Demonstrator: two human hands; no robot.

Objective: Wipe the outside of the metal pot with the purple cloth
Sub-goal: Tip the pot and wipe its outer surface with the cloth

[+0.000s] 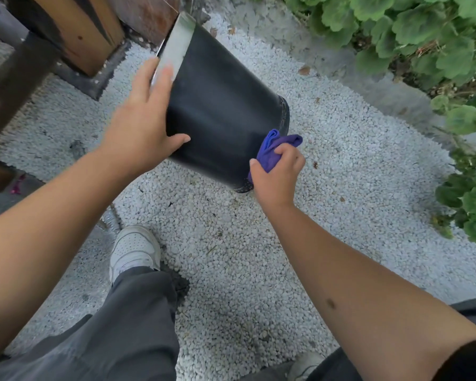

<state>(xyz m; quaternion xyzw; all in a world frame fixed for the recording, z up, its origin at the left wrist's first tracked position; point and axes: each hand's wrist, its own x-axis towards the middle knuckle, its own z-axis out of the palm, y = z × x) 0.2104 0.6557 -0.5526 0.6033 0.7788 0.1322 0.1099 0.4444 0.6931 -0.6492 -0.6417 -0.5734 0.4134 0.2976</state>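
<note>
Nearest the camera: dark grey trousers [116,325] and a white shoe [134,248], planted on white gravel [259,257]. A second shoe [304,367] shows only partly at the bottom edge. Both forearms reach fwd from the lower corners, bare; a black sleeve [467,361] shows at the lower right.

Right hand [278,174] — fingers curled tight round the bunched purple cloth [275,149], knuckles up. Cloth is pressed against the lower side wall of the pot, close to its base edge; a loose fold sticks out beyond the fingers toward the base.

Left hand [146,116] — fingers fairly straight and spread, laid flat on the pot's side w/ fingertips over the rim area, thumb stretched along the wall. Bracing, not clenched.

Metal pot [223,105] — tipped well over, mouth pointing up and away to the left, base to the right. Outside is dark/black; pale metal lining visible at the rim. Lowest corner near the right hand is at or just above the gravel; can't tell if it touches.

Beyond: a wooden post [85,31] on a dark base plate at upper left, a concrete strip [368,78] edging the gravel, and green leafy plants [423,31] along the upper right.
</note>
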